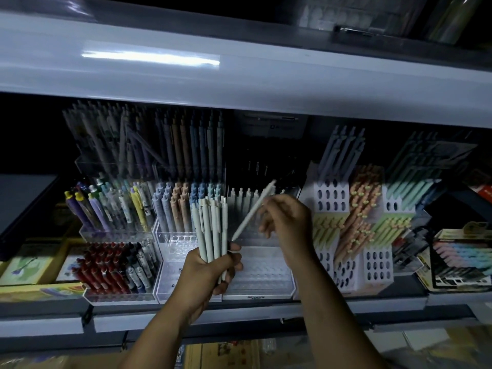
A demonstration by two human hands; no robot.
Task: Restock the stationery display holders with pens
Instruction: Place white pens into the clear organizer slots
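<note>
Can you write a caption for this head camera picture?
Left hand grips a bunch of pens while the right hand holds one pen near a clear holder.

Dim overall; the back of the shelf and the left corner drop to near black. Brightest spot is a white streak of glare on the glossy shelf front overhead. Light falls from the viewer's side, so the foreground is lit and the back row of pens is murky and soft. The pale bundle of pens in the left hand is sharpest. The single pen pinched by the right hand is smeared by motion blur. Wide-angle bend: shelf lines curve, and the packs at the right edge are stretched and blurred. The bottom strip is grainy and unfocused.
</note>
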